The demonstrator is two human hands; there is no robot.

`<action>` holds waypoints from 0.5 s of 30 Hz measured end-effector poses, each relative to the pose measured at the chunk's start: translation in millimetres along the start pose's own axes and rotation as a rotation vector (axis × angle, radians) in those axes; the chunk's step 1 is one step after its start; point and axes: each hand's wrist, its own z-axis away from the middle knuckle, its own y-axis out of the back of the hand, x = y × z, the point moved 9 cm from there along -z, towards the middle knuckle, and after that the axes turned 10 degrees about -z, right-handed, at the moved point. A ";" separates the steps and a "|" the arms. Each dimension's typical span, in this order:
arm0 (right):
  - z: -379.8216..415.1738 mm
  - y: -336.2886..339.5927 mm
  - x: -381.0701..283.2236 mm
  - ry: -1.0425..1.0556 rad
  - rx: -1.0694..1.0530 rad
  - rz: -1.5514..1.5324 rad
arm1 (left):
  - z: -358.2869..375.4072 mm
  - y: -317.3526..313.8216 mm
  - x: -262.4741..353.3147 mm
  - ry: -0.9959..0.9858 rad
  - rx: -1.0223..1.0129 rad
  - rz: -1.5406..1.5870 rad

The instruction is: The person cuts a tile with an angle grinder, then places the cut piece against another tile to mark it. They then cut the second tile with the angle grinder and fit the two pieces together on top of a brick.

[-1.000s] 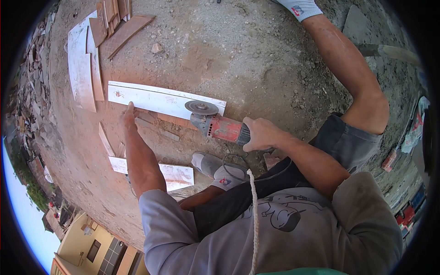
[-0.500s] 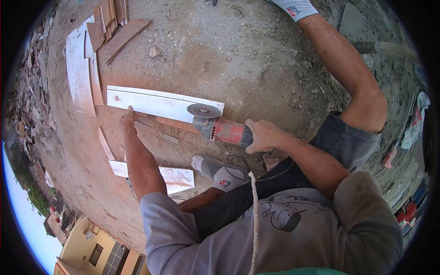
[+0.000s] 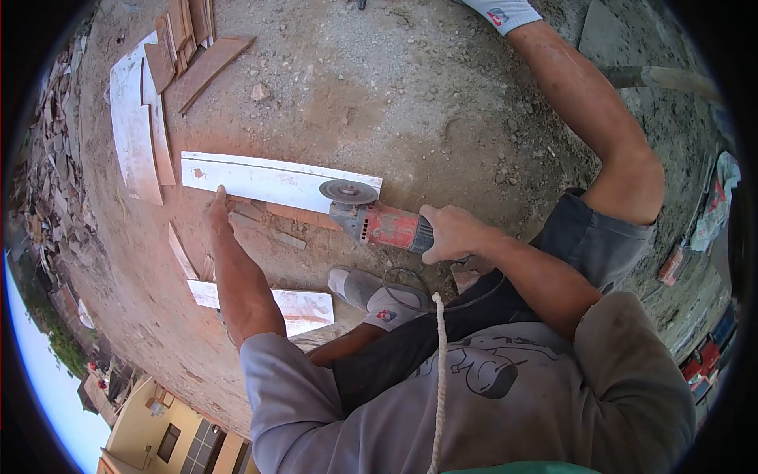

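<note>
My right hand (image 3: pixel 454 235) is wrapped round the rear of a red and dark grey angle grinder (image 3: pixel 391 226). Its cutting disc (image 3: pixel 347 191) overlaps the right end of a long white tile strip (image 3: pixel 264 178). A thin dark line runs along the strip's far side, and a small reddish mark shows near its left end. My left hand (image 3: pixel 219 203) grips the strip's near edge towards the left, one finger over the top face and the others mostly hidden. Under the strip's near edge lies a reddish-brown piece (image 3: pixel 304 213).
White tile pieces (image 3: pixel 130 118) and stacked brown offcuts (image 3: pixel 209 71) lie far left. Another white strip (image 3: pixel 304 310) is beside my left forearm. The grinder's cable (image 3: pixel 482 296) loops by my socked foot (image 3: pixel 387 306). Rubble (image 3: pixel 59 158) lines the left edge.
The whole view has shifted slightly. Both hands, the grinder and the white strip keep nearly the same positions relative to one another.
</note>
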 end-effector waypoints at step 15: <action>5.7 0.7 5.5 -0.021 -0.010 0.005 | -1.8 -1.6 -4.8 0.001 -0.035 -0.125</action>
